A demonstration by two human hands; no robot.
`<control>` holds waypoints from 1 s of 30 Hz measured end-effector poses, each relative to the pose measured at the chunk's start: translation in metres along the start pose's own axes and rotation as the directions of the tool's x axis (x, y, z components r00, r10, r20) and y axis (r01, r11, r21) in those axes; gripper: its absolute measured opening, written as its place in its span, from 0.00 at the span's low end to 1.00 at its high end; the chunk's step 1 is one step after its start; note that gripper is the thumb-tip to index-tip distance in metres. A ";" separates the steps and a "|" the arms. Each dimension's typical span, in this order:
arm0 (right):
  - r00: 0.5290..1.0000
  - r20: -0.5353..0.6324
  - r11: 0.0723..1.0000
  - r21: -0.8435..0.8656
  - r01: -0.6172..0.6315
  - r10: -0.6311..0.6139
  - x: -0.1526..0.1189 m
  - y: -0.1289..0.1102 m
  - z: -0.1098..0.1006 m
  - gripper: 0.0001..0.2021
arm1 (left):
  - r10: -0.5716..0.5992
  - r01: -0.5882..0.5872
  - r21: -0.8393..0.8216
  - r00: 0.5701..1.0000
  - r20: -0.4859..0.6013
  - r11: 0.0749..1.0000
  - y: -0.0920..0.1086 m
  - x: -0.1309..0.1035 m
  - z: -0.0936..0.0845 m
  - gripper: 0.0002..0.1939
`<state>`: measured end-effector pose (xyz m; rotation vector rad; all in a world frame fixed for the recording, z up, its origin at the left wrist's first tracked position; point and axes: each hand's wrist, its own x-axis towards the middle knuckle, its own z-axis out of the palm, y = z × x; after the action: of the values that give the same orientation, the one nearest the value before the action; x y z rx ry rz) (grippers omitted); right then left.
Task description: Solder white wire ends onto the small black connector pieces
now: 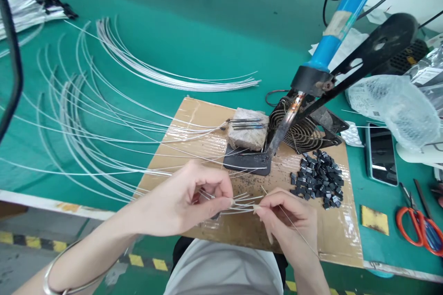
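My left hand [190, 198] is closed in a pinch around several thin white wires [242, 210], whose ends fan out to the right past the thumb. My right hand [290, 216] is also closed, with thumb and index fingertip together at the ends of these wires. A thin strand [302, 236] crosses the right hand diagonally; whether it is solder or wire I cannot tell. More long white wires [69, 120] curve away to the left. Above the hands stands a soldering iron [346, 18], its metal tip pointing down at a black base [249, 161].
A cardboard sheet [332, 239] lies under the hands. On it are a grey block [247, 136], a fan [304, 133] and a pile of small black parts [318, 177]. To the right are a phone [381, 154], a yellow sponge [374, 220] and orange-handled scissors [411, 226].
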<state>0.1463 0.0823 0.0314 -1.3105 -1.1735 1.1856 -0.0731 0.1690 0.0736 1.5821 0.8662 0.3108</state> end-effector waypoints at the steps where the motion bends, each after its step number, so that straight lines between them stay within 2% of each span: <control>1: 1.000 0.003 1.000 0.005 -0.004 0.004 0.000 0.000 0.000 0.06 | -0.010 0.010 0.006 1.000 0.015 1.000 0.001 0.001 0.000 0.13; 4: 0.999 0.018 0.999 -0.010 0.042 -0.042 0.001 -0.002 0.000 0.06 | -0.025 0.024 0.022 0.998 0.052 0.999 0.003 0.001 -0.003 0.14; 7: 0.995 0.043 0.995 -0.051 0.090 -0.088 0.003 -0.005 -0.001 0.07 | -0.030 0.024 0.108 0.998 0.055 0.994 0.007 -0.004 0.000 0.14; 10: 0.995 0.032 0.990 -0.099 0.098 -0.095 0.004 -0.007 0.000 0.08 | 0.038 -0.026 0.261 0.998 -0.042 0.965 0.010 -0.011 0.016 0.11; 14: 0.996 0.009 0.988 -0.132 0.085 -0.085 0.004 -0.008 0.003 0.10 | 0.146 -0.056 0.377 0.966 -0.214 0.924 0.013 -0.014 0.044 0.12; 17: 0.994 0.019 0.973 -0.205 0.106 -0.104 0.006 -0.008 -0.005 0.07 | 0.121 -0.030 0.335 0.959 -0.255 0.942 0.012 -0.011 0.052 0.13; 19: 0.986 -0.049 0.915 -0.382 0.129 -0.159 0.010 -0.005 -0.017 0.05 | 0.085 -0.006 0.291 0.962 -0.261 0.957 0.010 -0.008 0.051 0.13; 22: 0.930 -0.213 0.680 -0.731 0.053 -0.301 0.021 0.002 -0.040 0.06 | 0.027 0.033 0.224 0.966 -0.257 0.974 0.005 -0.005 0.047 0.13; 24: 0.914 -0.238 0.562 -0.827 -0.013 -0.329 0.028 0.008 -0.052 0.08 | -0.005 0.042 0.158 0.974 -0.226 0.986 0.001 -0.004 0.044 0.13; 26: 0.923 -0.234 0.548 -0.836 -0.031 -0.304 0.033 0.013 -0.059 0.09 | -0.029 0.045 0.079 0.981 -0.193 0.996 0.000 -0.002 0.042 0.13; 30: 0.926 -0.260 0.601 -0.798 -0.046 -0.274 0.033 0.017 -0.057 0.09 | -0.047 0.040 -0.046 0.986 -0.162 0.998 0.001 0.003 0.039 0.13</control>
<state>0.2055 0.1106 0.0157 -1.9695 -1.5458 0.2233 -0.0451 0.1425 0.0651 1.5114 1.0122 0.4292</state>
